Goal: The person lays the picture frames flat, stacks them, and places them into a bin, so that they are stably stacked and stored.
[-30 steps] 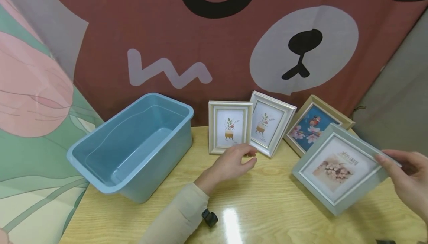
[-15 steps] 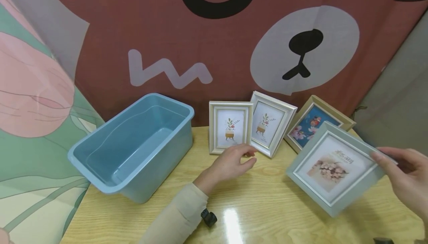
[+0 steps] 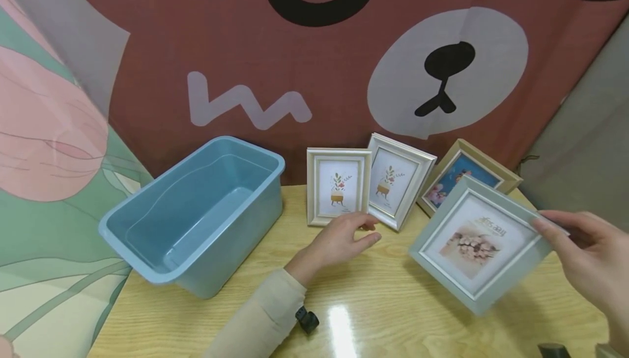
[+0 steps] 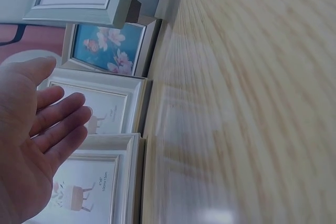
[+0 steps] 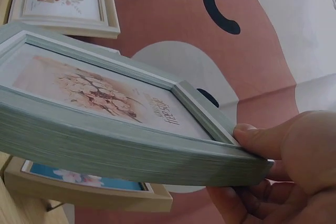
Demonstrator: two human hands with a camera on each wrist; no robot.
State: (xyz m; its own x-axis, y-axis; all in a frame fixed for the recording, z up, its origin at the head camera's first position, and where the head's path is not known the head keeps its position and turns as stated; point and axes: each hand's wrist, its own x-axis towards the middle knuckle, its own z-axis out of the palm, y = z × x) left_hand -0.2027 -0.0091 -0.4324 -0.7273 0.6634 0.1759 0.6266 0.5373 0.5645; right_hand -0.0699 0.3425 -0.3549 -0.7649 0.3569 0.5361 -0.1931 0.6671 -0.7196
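Observation:
A pale green picture frame (image 3: 484,243) with a blossom print tilts above the right side of the table. My right hand (image 3: 587,251) grips its upper right corner, thumb on the front and fingers behind, as the right wrist view (image 5: 283,166) also shows. My left hand (image 3: 339,240) hovers before two white-and-gold frames, its fingers loosely bent and nothing in them. Those frames, the left one (image 3: 339,186) and the tilted right one (image 3: 400,180), show a plant in a pot. Partly hidden behind the green frame stands a tan frame (image 3: 491,164) with a blue flower picture.
A blue plastic tub (image 3: 196,210) stands on the left of the wooden table (image 3: 373,314). Behind it all hangs a brown cloth (image 3: 319,58) with a bear face. A small black object (image 3: 307,320) is at my left sleeve.
My right hand has carried the green frame a little to the left, and it covers more of the blue picture. My left hand has hardly moved.

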